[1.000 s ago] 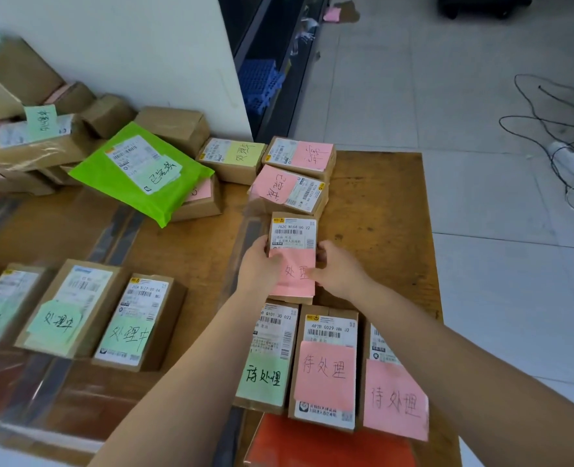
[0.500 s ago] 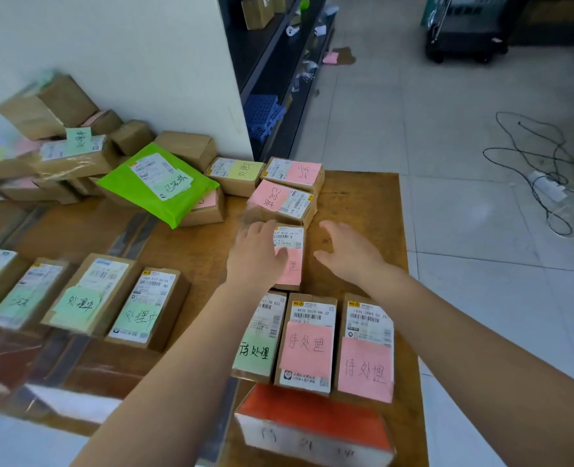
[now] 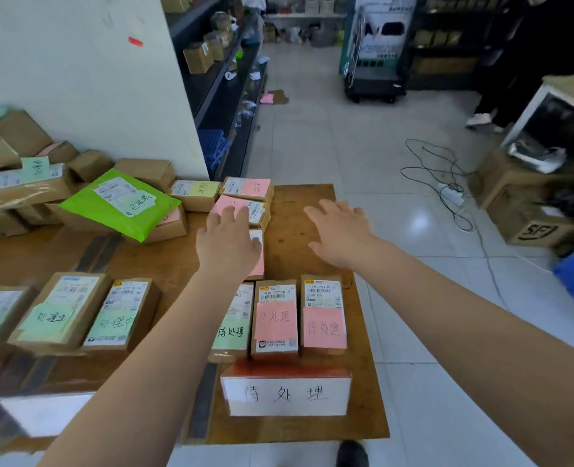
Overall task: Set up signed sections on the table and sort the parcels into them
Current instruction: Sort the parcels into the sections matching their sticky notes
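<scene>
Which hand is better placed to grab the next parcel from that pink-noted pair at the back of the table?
Left. The left hand hovers open with its fingertips already over the nearer pink-noted parcel. The right hand is open over bare table, farther to the side.

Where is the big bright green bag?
The bright green plastic mailer bag lies at the far left of the wooden table in the head view, propped on brown cardboard boxes near the white wall.

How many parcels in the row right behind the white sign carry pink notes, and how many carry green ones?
Pink note: 2, the middle parcel and the right parcel
Green note: 1, the left parcel
Total behind the white sign: 3
</scene>
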The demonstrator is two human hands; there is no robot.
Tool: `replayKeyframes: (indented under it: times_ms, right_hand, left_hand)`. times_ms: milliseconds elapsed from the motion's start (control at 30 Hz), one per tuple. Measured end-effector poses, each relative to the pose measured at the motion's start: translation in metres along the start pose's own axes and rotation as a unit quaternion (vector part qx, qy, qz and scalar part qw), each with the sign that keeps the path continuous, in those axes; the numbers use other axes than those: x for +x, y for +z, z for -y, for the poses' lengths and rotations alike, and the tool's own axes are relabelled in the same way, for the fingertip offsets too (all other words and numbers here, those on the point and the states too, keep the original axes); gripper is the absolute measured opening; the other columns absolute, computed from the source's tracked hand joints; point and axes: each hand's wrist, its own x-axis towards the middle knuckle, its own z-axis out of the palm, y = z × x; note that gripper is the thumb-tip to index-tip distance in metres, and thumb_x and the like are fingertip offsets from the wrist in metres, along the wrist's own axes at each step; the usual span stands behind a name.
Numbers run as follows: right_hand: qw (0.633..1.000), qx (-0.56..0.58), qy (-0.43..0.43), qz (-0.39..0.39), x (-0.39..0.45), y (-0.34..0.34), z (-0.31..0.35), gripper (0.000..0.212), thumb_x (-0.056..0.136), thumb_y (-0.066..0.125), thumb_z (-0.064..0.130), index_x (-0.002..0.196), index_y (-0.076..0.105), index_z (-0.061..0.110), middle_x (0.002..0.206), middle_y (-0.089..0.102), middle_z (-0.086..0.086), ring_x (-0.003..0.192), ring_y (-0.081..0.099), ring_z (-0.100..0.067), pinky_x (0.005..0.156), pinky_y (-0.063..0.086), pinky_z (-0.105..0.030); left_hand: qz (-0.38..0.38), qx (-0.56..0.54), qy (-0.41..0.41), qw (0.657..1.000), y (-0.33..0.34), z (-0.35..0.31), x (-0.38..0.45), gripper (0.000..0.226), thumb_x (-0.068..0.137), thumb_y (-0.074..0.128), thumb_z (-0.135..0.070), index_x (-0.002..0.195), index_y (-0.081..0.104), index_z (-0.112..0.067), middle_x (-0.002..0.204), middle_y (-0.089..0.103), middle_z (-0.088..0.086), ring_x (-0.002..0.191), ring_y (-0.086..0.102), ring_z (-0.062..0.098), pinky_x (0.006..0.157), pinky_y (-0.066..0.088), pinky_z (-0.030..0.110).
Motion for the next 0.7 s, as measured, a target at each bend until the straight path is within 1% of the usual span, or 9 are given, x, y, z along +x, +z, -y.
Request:
replayKeyframes:
  times_ms: [133, 233, 400, 533, 700]
  right_hand:
    - [0.999, -0.029, -0.023, 0.012, 0.001, 0.004, -0.017, 0.067, 0.094, 0.05, 0.035, 0.15, 0.015, 0.022, 0.156, 0.018, -0.009, 0.143, 0.014, -0.034, 0.113, 0.02, -0.05]
    - [0.997, -0.042, -0.052, 0.025, 0.011, 0.011, -0.034, 0.068, 0.095, 0.049, 0.035, 0.15, 0.013, 0.022, 0.156, 0.015, -0.009, 0.144, 0.011, -0.034, 0.113, 0.019, -0.051]
    - [0.988, -0.065, -0.141, 0.021, 0.038, 0.019, -0.078, 0.063, 0.096, 0.044, 0.037, 0.15, 0.015, 0.02, 0.155, 0.018, -0.009, 0.142, 0.016, -0.033, 0.111, 0.023, -0.05]
    - [0.974, -0.067, -0.215, 0.023, 0.058, 0.021, -0.121, 0.062, 0.096, 0.044, 0.035, 0.149, 0.016, 0.02, 0.154, 0.02, -0.009, 0.14, 0.019, -0.032, 0.11, 0.025, -0.048]
    - [0.958, -0.077, -0.274, 0.033, 0.083, 0.023, -0.163, 0.063, 0.096, 0.046, 0.035, 0.149, 0.017, 0.02, 0.154, 0.02, -0.009, 0.14, 0.019, -0.033, 0.112, 0.022, -0.05]
  left_hand:
    - [-0.015, 0.026, 0.011, 0.999, -0.002, -0.016, 0.001, 0.054, 0.093, 0.046, -0.039, 0.141, 0.03, -0.021, 0.146, 0.037, 0.005, 0.133, 0.035, 0.03, 0.102, 0.038, 0.042]
    - [-0.014, 0.037, 0.0, 0.999, 0.003, -0.03, 0.004, 0.054, 0.093, 0.046, -0.038, 0.142, 0.03, -0.023, 0.146, 0.037, 0.006, 0.134, 0.033, 0.03, 0.105, 0.035, 0.042]
    - [0.001, 0.046, -0.068, 0.997, 0.019, -0.069, 0.02, 0.057, 0.093, 0.045, -0.04, 0.144, 0.027, -0.023, 0.149, 0.034, 0.005, 0.137, 0.028, 0.03, 0.106, 0.032, 0.044]
    - [0.012, 0.045, -0.125, 0.991, 0.028, -0.112, 0.03, 0.057, 0.092, 0.044, -0.041, 0.143, 0.027, -0.022, 0.147, 0.035, 0.005, 0.134, 0.031, 0.03, 0.105, 0.031, 0.043]
    - [0.038, 0.047, -0.183, 0.981, 0.037, -0.155, 0.039, 0.057, 0.092, 0.044, -0.041, 0.143, 0.027, -0.022, 0.146, 0.035, 0.005, 0.135, 0.03, 0.031, 0.107, 0.031, 0.043]
